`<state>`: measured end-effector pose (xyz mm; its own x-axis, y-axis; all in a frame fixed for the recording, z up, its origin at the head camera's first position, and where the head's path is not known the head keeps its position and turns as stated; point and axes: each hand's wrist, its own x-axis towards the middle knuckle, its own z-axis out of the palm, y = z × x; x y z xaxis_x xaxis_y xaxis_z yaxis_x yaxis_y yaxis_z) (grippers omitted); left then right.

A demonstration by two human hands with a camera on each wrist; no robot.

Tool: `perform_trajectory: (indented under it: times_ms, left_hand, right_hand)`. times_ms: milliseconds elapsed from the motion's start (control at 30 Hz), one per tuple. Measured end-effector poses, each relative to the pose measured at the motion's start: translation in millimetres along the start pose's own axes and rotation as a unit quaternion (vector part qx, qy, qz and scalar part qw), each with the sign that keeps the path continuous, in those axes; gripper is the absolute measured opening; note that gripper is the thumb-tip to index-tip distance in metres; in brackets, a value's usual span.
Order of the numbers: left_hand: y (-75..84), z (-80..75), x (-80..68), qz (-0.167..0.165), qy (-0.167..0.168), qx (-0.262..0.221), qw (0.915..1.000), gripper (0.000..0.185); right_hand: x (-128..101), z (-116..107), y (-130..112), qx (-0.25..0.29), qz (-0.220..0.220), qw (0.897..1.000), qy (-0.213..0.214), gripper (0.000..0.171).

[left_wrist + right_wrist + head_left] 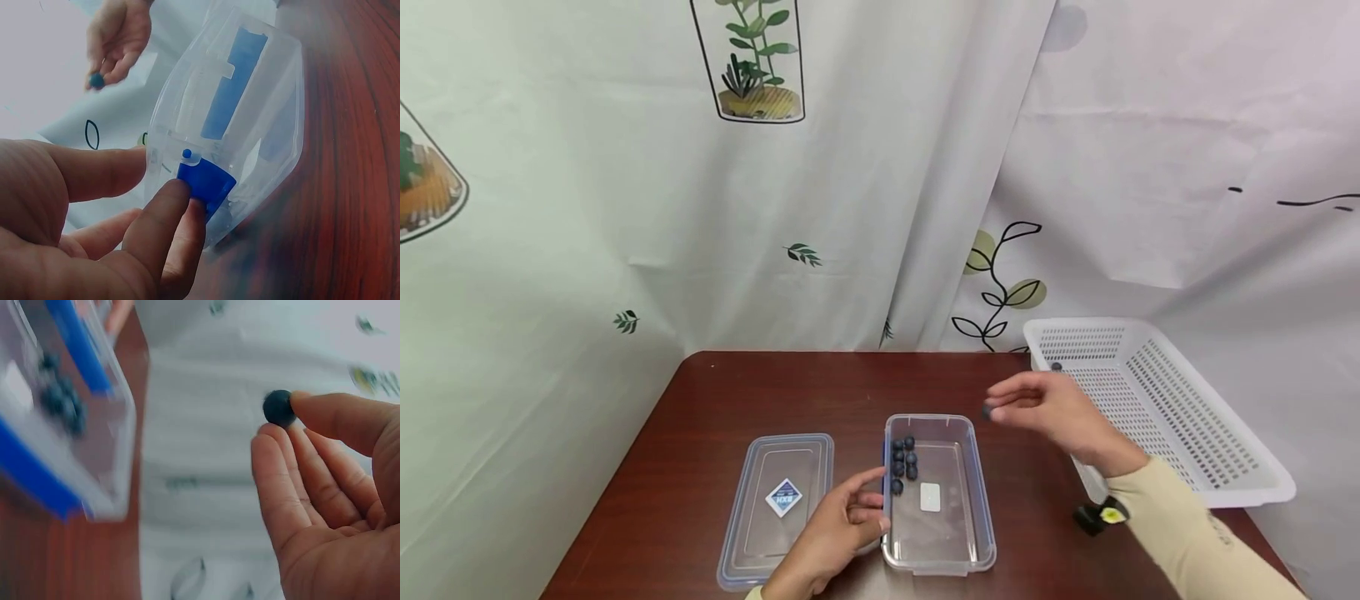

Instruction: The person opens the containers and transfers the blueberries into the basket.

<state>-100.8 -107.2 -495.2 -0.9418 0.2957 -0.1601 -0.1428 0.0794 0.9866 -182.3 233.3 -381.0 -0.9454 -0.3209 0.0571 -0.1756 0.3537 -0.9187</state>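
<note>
Between thumb and fingertips of the right hand [1060, 412]: one blueberry [987, 411], pinched at the tip, clear of the palm. Right-wrist view confirms it: dark round berry [279, 407] sits against the thumb pad, the other fingers [294, 481] lie together just under it. Hand hangs in mid-frame, above the table and just right of the clear plastic container [977, 500], between it and the white perforated basket [1157, 400] at right.

Left hand [835, 533], lower centre: fingers loosely curved, thumb and fingertips touching the container's left wall. Left-wrist view shows a fingertip [165, 206] resting on the blue latch tab [206, 181]. More a steadying contact than a full grip.

Container: open, upright, a cluster of blueberries [904, 462] in its far-left corner, a small white label on the floor. Lid [778, 500] lies flat just left of it, under the left wrist. One dark berry-like dot [1057, 367] sits in the basket's far corner. Brown table [737, 392], small black-and-yellow object [1100, 515] by the right sleeve.

Handling, my read: berry is light, soft-skinned, round, so it rolls and bruises. Light two-point pinch across the middle is right; squeezing harder risks crushing. Container is stiff and light and likely slides on the smooth top, so bracing the wall makes sense.
</note>
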Motion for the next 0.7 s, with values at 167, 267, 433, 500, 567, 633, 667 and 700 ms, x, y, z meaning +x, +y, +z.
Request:
perform_trajectory:
  times_ms: [167,267,433,500,567,633,667,700]
  left_hand:
    - [0.9,-1.1,-1.0,-0.003,-0.003,0.005,1.0,0.072]
    - [1.6,-1.6,-1.3,-0.005,-0.002,0.006,1.0,0.072]
    - [1.3,-3.4,-2.1,-0.007,0.0,0.008,0.9999,0.072]
    - [1.0,-3.8,-2.1,-0.008,0.0,0.007,0.9999,0.072]
    - [0.8,-3.7,-1.6,-0.005,-0.004,0.006,1.0,0.072]
    - [0.5,-3.6,-0.3,-0.001,-0.008,0.004,1.0,0.072]
    - [0.4,-3.3,0.5,0.001,-0.011,0.002,0.9999,0.072]
    - [0.4,-2.9,1.4,0.002,-0.013,0.001,0.9999,0.072]
  right_hand:
    - [-25.8,-64.4,13.8,-0.075,0.045,0.993,0.085,0.046]
    - [-40.1,-98.7,33.7,-0.102,0.074,0.985,0.121,0.048]
    - [-60.1,-133.6,74.5,-0.123,0.137,0.973,0.14,0.053]
    - [-65.3,-139.7,88.7,-0.12,0.157,0.971,0.134,0.054]
    - [-69.0,-142.4,99.2,-0.103,0.168,0.971,0.133,0.049]
    - [-70.9,-142.9,105.2,-0.08,0.174,0.972,0.135,0.044]
    - [-71.1,-142.3,105.9,-0.073,0.173,0.973,0.137,0.042]
    - [-70.7,-141.4,105.3,-0.072,0.171,0.973,0.138,0.042]
